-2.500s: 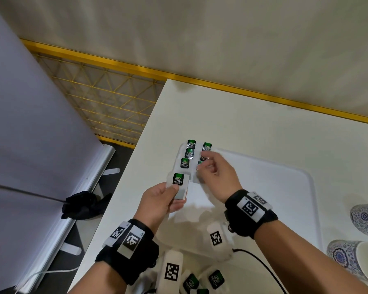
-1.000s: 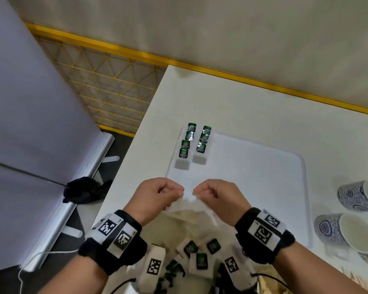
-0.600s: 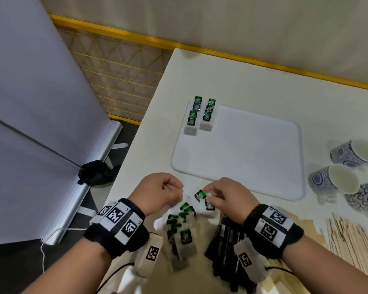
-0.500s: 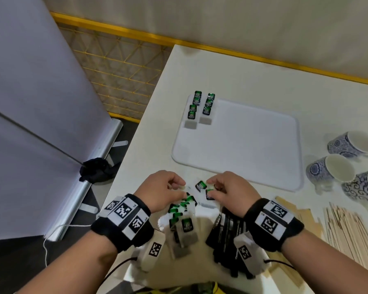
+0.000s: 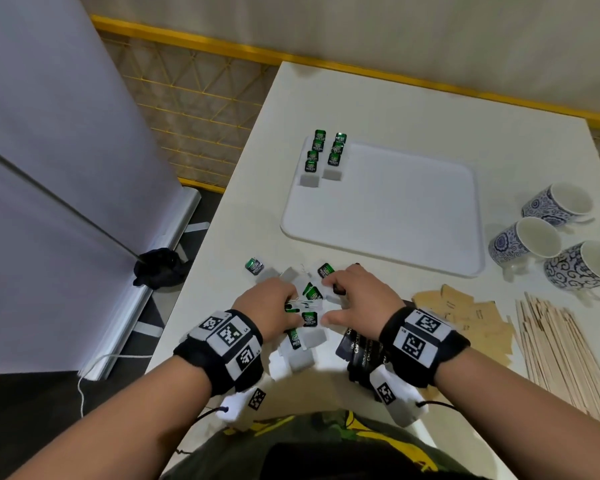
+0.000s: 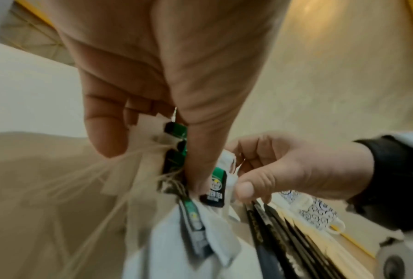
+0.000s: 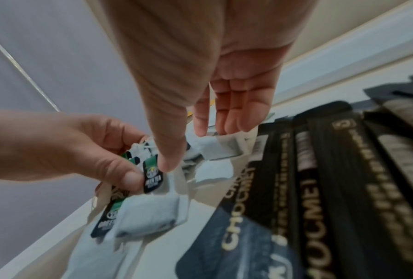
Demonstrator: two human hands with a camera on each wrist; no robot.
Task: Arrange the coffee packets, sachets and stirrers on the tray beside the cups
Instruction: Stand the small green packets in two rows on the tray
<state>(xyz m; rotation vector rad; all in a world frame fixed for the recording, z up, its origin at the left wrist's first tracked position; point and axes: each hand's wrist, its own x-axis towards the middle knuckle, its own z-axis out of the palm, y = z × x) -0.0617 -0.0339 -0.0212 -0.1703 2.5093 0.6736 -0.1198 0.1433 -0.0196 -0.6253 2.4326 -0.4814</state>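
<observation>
A heap of white tea bags with green tags [image 5: 309, 306] lies at the table's near edge. My left hand [image 5: 274, 299] grips a bunch of them, its thumb pressing a green tag [image 6: 216, 186]. My right hand [image 5: 357, 292] reaches into the same heap and pinches a white tea bag [image 7: 215, 147] between thumb and fingertips. Farther back sits the white tray [image 5: 395, 216]. It holds two short rows of tea bags [image 5: 326, 154] in its far left corner. Black sachets [image 5: 357, 348] lie under my right wrist.
Brown paper sachets [image 5: 465, 313] and a spread of wooden stirrers [image 5: 561, 351] lie to the right. Three blue-patterned cups [image 5: 548, 237] stand right of the tray. One loose tea bag [image 5: 255, 266] lies left of the heap. A grey panel stands beyond the table's left edge.
Both hands left the tray's rows and came back to the heap at the near edge. They now dig into it, and a tea bag lies loose on its left.
</observation>
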